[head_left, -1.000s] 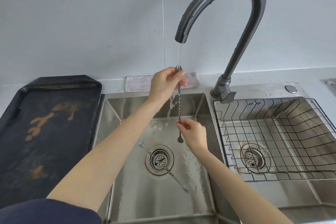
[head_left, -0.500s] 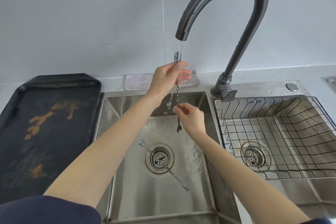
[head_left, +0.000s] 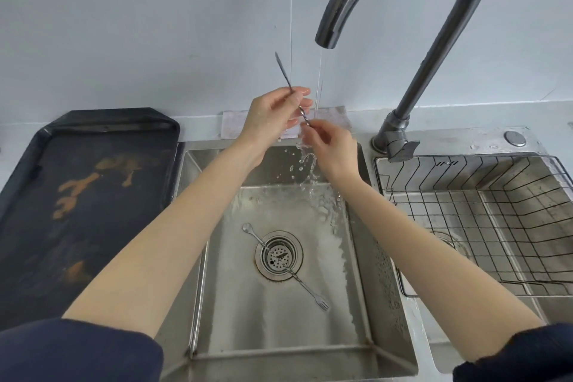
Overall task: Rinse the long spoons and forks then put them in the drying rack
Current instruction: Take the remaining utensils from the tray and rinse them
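My left hand [head_left: 274, 112] and my right hand [head_left: 330, 146] both grip one long twisted-handle utensil [head_left: 283, 73] just left of the thin water stream falling from the faucet [head_left: 434, 49]. It is tilted, its upper end pointing up and left above my left hand; its lower end is hidden in my right hand. Water splashes off my right hand into the left sink basin [head_left: 279, 329]. A second long utensil [head_left: 290, 270], round end at upper left and fork tines at lower right, lies across the drain [head_left: 278, 255]. The wire drying rack [head_left: 483, 226] sits in the right basin.
A dark worn tray [head_left: 77, 195] lies on the counter left of the sink. A pale cloth [head_left: 232, 124] rests behind the basin against the wall. The faucet base [head_left: 395, 139] stands between the two basins.
Both hands rose with the utensil. It went from upright under the stream to tilted, top end leaning left. My right hand slid up close to my left hand.
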